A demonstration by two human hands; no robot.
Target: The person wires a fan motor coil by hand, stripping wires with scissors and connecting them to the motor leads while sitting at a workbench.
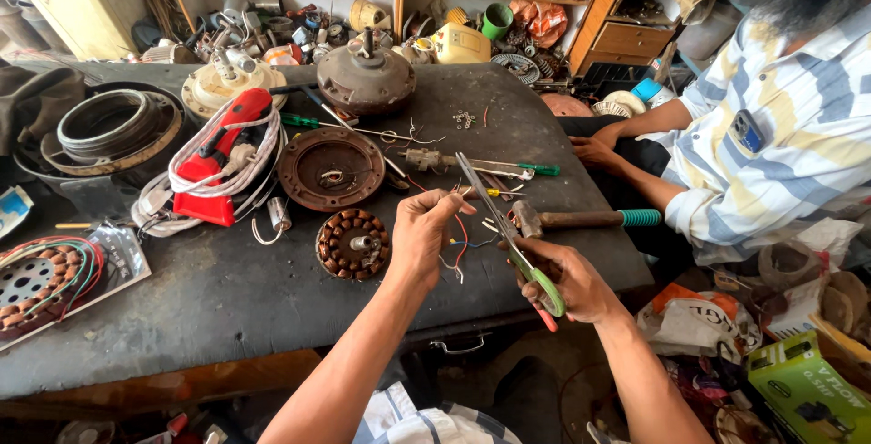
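Wires [458, 226] between both hands

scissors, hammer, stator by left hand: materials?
Scissors in the right hand: bright steel-looking blades, glossy green handle loops, likely plastic. Hammer: dull dark metal head, brown wooden-looking shaft, ribbed teal grip, probably rubber. Stator beside the left hand: coppery coils, likely enamelled wire.
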